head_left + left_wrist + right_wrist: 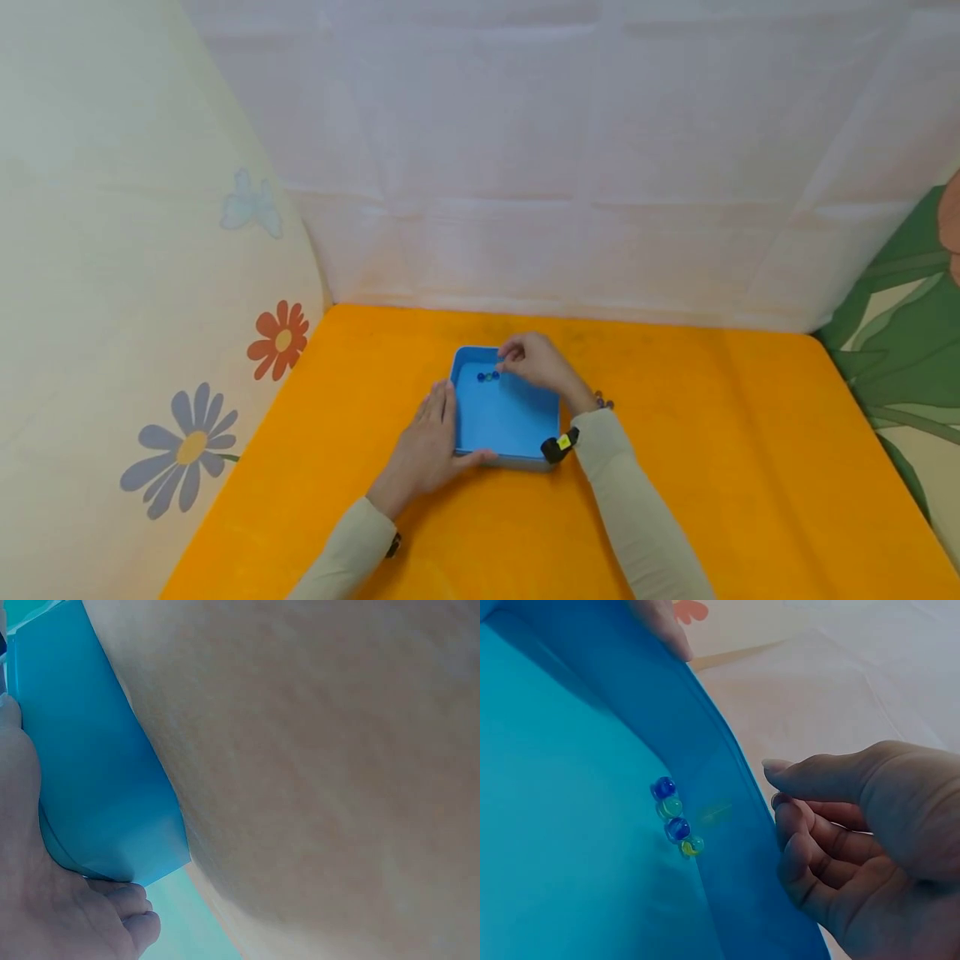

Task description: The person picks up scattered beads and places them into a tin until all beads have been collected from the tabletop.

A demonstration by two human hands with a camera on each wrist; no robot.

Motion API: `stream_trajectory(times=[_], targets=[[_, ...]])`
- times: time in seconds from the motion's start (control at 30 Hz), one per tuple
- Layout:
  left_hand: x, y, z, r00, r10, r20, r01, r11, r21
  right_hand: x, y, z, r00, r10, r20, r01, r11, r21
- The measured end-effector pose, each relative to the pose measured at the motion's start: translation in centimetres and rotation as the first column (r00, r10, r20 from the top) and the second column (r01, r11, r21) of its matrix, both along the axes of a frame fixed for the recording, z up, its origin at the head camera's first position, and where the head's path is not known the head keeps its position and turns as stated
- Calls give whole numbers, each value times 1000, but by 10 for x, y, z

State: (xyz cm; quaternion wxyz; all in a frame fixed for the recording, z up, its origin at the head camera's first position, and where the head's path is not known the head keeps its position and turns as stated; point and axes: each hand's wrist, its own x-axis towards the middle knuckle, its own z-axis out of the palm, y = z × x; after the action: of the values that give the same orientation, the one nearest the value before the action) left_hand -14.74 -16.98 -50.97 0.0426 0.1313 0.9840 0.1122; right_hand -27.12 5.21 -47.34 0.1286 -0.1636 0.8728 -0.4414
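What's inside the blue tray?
The blue tray holds a row of four marbles: two dark blue, one greenish, one partly yellow. From the head camera, the right hand covers the far right corner, so anything there is hidden.

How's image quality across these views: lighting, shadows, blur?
Head: even light, soft shadow in the blue tray near the right hand. Left wrist: close-up skin fills much of the frame, soft, little detail. Right wrist: dim, bluish; marbles readable, a faint yellowish streak on the tray wall.
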Motion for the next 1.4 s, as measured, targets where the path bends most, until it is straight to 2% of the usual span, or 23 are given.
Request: stream_trajectory(times=[0.4,0.93,1.23,1.4], targets=[[-1,1,-1,1000,-5,-10,4,1000,-13,-2,2,6,1000,-10,9,10,1000,-10],[-1,0,-1,1000,-3,-4,3,1000,-9,-1,5,1,1000,-17,-11,17,1000,-12],[0,1,2,1000,-14,-3,14,1000,-25,6,20,-1,996,-90,-26,88,994,-66],[1,1,2,1000,-6,6,6,1000,-19,10,37,-3,992,-124,-36,122,991,-59]])
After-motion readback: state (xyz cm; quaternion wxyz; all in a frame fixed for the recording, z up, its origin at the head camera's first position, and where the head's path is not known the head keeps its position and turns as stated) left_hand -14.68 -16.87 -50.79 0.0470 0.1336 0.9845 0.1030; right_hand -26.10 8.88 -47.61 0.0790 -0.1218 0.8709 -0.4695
